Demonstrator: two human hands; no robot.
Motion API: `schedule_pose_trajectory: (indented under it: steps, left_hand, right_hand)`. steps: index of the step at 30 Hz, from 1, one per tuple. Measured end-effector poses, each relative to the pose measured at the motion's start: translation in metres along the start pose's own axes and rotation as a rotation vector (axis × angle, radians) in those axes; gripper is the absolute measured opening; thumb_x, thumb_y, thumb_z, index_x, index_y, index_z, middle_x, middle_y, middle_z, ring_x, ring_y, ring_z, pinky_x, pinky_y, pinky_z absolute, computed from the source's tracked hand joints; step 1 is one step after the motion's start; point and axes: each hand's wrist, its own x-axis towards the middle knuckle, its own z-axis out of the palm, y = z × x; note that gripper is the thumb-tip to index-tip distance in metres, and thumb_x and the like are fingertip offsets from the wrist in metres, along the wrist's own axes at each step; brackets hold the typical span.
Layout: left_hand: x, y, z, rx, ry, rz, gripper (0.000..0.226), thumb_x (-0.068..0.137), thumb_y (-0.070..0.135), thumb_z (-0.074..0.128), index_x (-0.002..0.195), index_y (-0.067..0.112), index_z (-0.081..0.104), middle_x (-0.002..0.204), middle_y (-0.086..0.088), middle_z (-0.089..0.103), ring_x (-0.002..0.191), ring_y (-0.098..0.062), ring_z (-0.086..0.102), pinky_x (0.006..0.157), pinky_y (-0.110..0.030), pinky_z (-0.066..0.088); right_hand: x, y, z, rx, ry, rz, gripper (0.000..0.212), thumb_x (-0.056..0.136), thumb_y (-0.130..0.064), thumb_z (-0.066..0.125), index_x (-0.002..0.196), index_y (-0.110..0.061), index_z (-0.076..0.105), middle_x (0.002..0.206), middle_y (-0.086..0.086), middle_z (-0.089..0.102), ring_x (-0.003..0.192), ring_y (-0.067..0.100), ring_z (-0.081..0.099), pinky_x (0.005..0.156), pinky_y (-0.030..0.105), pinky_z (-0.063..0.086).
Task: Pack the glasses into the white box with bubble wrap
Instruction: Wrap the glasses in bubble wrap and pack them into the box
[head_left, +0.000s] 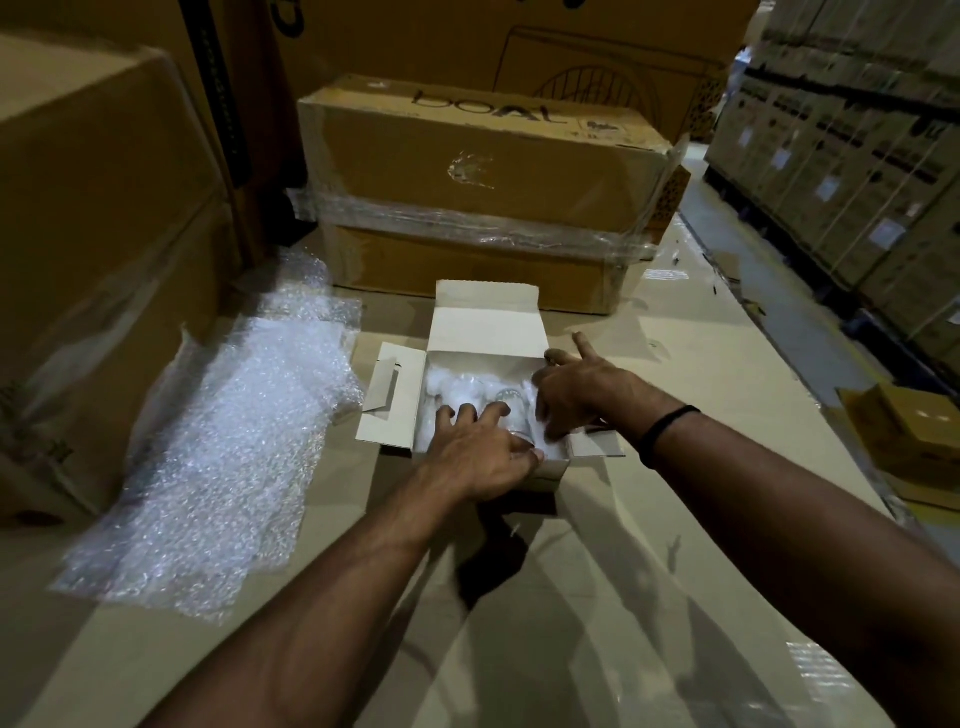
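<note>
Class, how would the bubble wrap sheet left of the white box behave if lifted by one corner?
The bubble wrap sheet lies rumpled and see-through, so it likely droops and weighs little. Its glossy surface may slip when pinched.

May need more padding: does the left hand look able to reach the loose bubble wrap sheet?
Probably yes: left hand is at the white box; the bubble wrap sheet lies uncovered beside it.

Just behind the white box (488, 332), we read large dark lettering (483, 106), roughly "boAt", on the top face of the film-wrapped brown carton (467, 166). A small round mark (597, 124) beside it is illegible to us. Far right of the white box, the white labels (828, 188) on the stacked cartons (857, 130) are too small to read.
</note>
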Motion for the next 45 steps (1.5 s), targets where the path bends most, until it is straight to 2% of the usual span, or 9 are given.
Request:
schedule_pose_trajectory:
  steps: [5, 10, 16, 20, 26, 33, 38, 41, 45]
  left_hand:
    - [0.001, 0.012, -0.001, -0.045, 0.001, -0.002, 0.054, 0.093, 0.067, 0.03, 0.135, 0.042, 0.053, 0.162, -0.002, 0.014, 0.146, -0.029, 0.011, 0.114, -0.056, -0.001]
    - [-0.012, 0.001, 0.008, -0.212, 0.412, 0.165, 0.049, 0.085, 0.049, 0.051, 0.131, 0.034, 0.056, 0.143, 0.008, 0.046, 0.128, -0.017, 0.036, 0.101, -0.036, 0.015]
    - [-0.004, 0.019, 0.002, -0.023, 0.117, 0.149, 0.026, 0.084, 0.035, 0.046, 0.096, 0.026, 0.068, 0.093, 0.001, 0.066, 0.096, -0.023, 0.054, 0.084, -0.039, 0.026]
    - [0.006, 0.023, -0.003, -0.119, -0.109, 0.014, 0.036, 0.077, 0.043, 0.043, 0.1, 0.027, 0.065, 0.106, -0.003, 0.066, 0.102, -0.025, 0.056, 0.092, -0.044, 0.03]
    - [-0.003, 0.019, -0.011, -0.31, 0.135, 0.082, 0.055, 0.073, 0.047, 0.044, 0.118, 0.03, 0.068, 0.122, 0.001, 0.067, 0.11, -0.023, 0.057, 0.095, -0.039, 0.038]
    - [0.008, 0.035, -0.011, -0.146, -0.135, -0.006, 0.033, 0.085, 0.043, 0.052, 0.106, 0.024, 0.069, 0.109, -0.007, 0.064, 0.09, -0.024, 0.054, 0.075, -0.035, 0.037]
    - [-0.006, 0.019, -0.001, -0.272, 0.087, 0.079, 0.035, 0.081, 0.031, 0.057, 0.115, 0.029, 0.066, 0.112, 0.001, 0.066, 0.101, -0.021, 0.06, 0.076, -0.032, 0.046]
    - [-0.015, 0.013, 0.002, -0.214, 0.288, 0.175, 0.036, 0.083, 0.028, 0.056, 0.118, 0.023, 0.065, 0.109, 0.001, 0.068, 0.098, -0.02, 0.057, 0.075, -0.031, 0.042]
    - [-0.006, 0.023, -0.005, -0.126, 0.025, 0.018, 0.021, 0.082, 0.037, 0.055, 0.095, 0.025, 0.064, 0.087, 0.001, 0.062, 0.086, -0.022, 0.055, 0.083, -0.037, 0.038]
  right_hand:
    - [-0.002, -0.003, -0.001, 0.013, 0.056, -0.009, 0.048, 0.084, -0.053, 0.063, 0.129, -0.039, 0.058, 0.154, -0.004, 0.034, 0.148, 0.028, 0.008, 0.11, 0.066, -0.007]
    - [-0.02, 0.021, -0.001, 0.096, 0.371, -0.076, 0.028, 0.088, -0.033, 0.062, 0.116, -0.04, 0.064, 0.144, -0.007, 0.048, 0.138, 0.022, 0.031, 0.111, 0.048, 0.022]
    - [-0.012, 0.007, 0.009, -0.026, 0.131, -0.072, 0.037, 0.09, -0.037, 0.05, 0.123, -0.03, 0.063, 0.147, -0.006, 0.045, 0.144, 0.025, 0.021, 0.115, 0.06, 0.004]
    - [-0.014, 0.01, 0.01, -0.073, 0.022, -0.087, 0.04, 0.092, -0.028, 0.047, 0.131, -0.026, 0.056, 0.154, -0.005, 0.035, 0.147, 0.029, 0.011, 0.113, 0.065, 0.0]
    - [-0.008, 0.022, 0.007, -0.042, 0.431, -0.02, 0.032, 0.086, -0.033, 0.043, 0.107, -0.027, 0.067, 0.114, -0.006, 0.067, 0.113, 0.02, 0.048, 0.092, 0.041, 0.036]
    - [0.009, -0.004, 0.005, -0.175, 0.202, 0.043, 0.025, 0.082, -0.033, 0.06, 0.105, -0.027, 0.068, 0.121, -0.007, 0.062, 0.116, 0.024, 0.039, 0.086, 0.039, 0.027]
    - [-0.002, 0.013, 0.001, -0.064, 0.308, -0.031, 0.033, 0.09, -0.05, 0.049, 0.118, -0.039, 0.062, 0.135, -0.01, 0.054, 0.125, 0.024, 0.037, 0.098, 0.043, 0.031]
    - [-0.01, 0.014, 0.006, -0.062, 0.202, -0.034, 0.046, 0.084, -0.069, 0.046, 0.123, -0.047, 0.058, 0.145, -0.01, 0.045, 0.139, 0.023, 0.026, 0.111, 0.054, 0.014]
    - [-0.008, 0.004, 0.01, -0.027, 0.039, -0.011, 0.048, 0.083, -0.064, 0.052, 0.129, -0.048, 0.054, 0.149, -0.01, 0.039, 0.147, 0.026, 0.011, 0.111, 0.065, -0.006]
